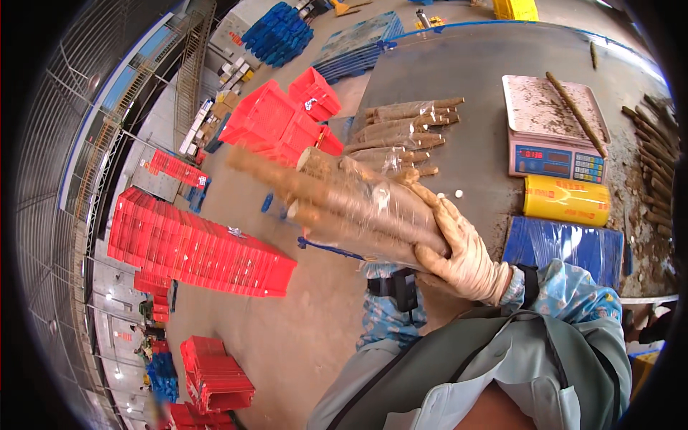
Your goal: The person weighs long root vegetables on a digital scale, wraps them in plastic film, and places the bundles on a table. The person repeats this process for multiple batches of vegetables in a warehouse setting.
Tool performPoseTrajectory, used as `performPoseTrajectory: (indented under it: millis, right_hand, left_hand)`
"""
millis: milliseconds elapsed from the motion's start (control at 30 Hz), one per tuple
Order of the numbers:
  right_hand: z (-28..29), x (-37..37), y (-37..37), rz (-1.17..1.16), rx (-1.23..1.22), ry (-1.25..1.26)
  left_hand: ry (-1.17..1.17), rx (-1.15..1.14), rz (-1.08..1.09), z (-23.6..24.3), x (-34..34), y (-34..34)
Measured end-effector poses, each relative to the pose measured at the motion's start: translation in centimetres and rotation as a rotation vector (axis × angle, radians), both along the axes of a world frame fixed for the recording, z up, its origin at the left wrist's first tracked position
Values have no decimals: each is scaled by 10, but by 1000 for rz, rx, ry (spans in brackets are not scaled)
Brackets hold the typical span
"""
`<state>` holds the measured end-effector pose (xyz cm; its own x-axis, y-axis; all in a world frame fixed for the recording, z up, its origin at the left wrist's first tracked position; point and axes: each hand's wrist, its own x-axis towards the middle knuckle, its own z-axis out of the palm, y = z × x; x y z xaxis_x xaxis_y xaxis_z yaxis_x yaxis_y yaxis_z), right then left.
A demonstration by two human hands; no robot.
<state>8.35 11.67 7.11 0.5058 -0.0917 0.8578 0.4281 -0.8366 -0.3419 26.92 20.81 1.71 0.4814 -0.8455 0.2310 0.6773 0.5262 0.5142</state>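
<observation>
My gloved right hand [462, 254] is wrapped round a plastic-wrapped bundle of long brown roots [373, 204], which it holds up off the left edge of the table. The bundle's left end is blurred. My left forearm in a blue patterned sleeve [387, 315] reaches up under the bundle; that hand's fingers are hidden behind it. Several wrapped root bundles [401, 132] lie on the grey table [459, 64]. Right of them are a pink scale [530, 107] with a single root [573, 107] on it, a yellow film roll [566, 199] and a blue film-covered board [562, 247].
Loose roots [652, 158] and soil lie at the table's right. Stacked red crates [201, 236] and more red crates [258, 118] stand on the floor at the left, with blue pallets [355, 46] and blue stacked items [276, 32] farther back. A railing staircase [190, 86] is at upper left.
</observation>
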Motion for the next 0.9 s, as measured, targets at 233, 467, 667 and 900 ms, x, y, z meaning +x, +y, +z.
performPoseTrajectory:
  millis: [233, 467, 667, 900]
  right_hand:
    - [-13, 30, -9, -51, 77, -11]
    - [37, -3, -80, -110, 49, 119]
    - [-2, -102, -169, -375, 831, 79]
    - [-92, -146, -136, -98, 1399, 423]
  left_hand:
    - [157, -102, 78, -13, 5, -39]
    - [66, -146, 110, -2, 27, -57]
    - [11, -235, 212, 30, 47, -67]
    - [-10, -179, 423, 43, 16, -70]
